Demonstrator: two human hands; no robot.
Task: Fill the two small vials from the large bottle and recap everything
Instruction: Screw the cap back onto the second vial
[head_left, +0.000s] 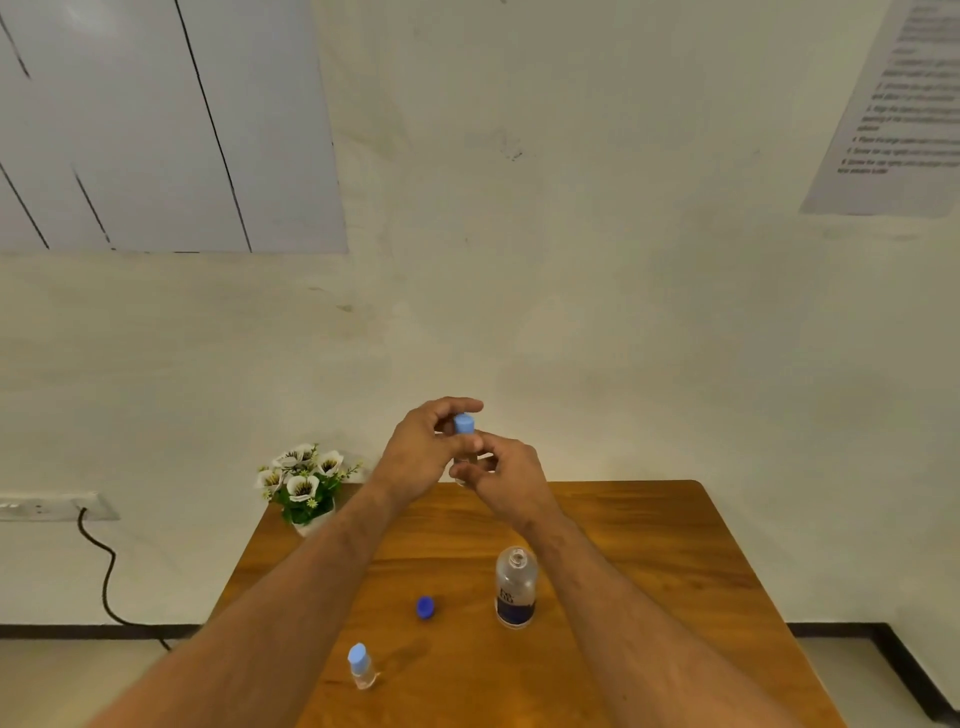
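both hands (423, 452) (506, 480) hold capped vial (464, 431) above table (649, 545)

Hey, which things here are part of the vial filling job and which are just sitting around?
Job: held vial with light blue cap, left hand, right hand, capped vial, open large bottle, dark blue bottle cap.
Lying about: flower pot, wall socket, cable.

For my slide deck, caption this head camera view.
Both hands, left and right, hold a blue-capped vial above the open bottle.

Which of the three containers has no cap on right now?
The large bottle on the table: its neck is open. Both small vials wear light blue caps.
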